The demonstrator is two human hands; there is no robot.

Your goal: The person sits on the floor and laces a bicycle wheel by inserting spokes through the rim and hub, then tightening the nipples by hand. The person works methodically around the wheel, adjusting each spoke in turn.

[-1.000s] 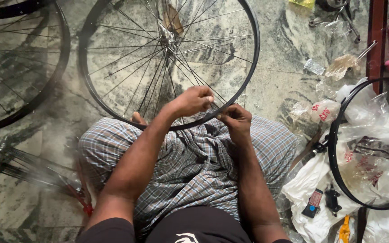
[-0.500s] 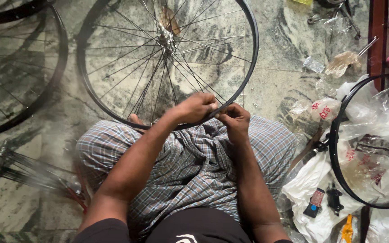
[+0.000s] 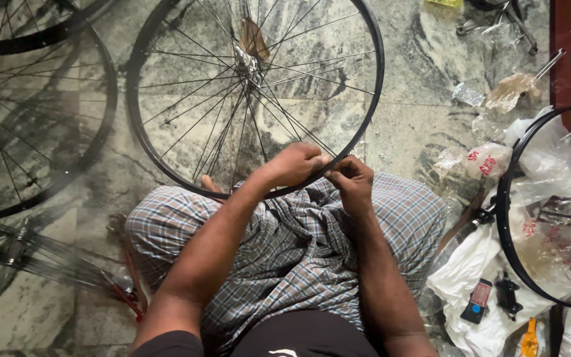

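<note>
On a marbled stone floor, the left hand (image 3: 297, 165) and right hand (image 3: 350, 180) pinch the near rim of a spoked bicycle wheel (image 3: 166, 158), bracing it against the checked-cloth lap (image 3: 285, 244) beneath the fingers.

the wheel rim (image 3: 371, 99) is matt black metal, its thin spokes (image 3: 199, 119) bright and shiny, the hub (image 3: 246, 63) dull silver metal. the left hand (image 3: 295, 164) and right hand (image 3: 351, 180) are bare on it. the checked cloth (image 3: 285, 244) over the lap looks soft woven cotton. the floor (image 3: 418, 73) is polished veined stone. the bags (image 3: 550, 172) beside are thin, crinkled, glossy plastic.
</note>
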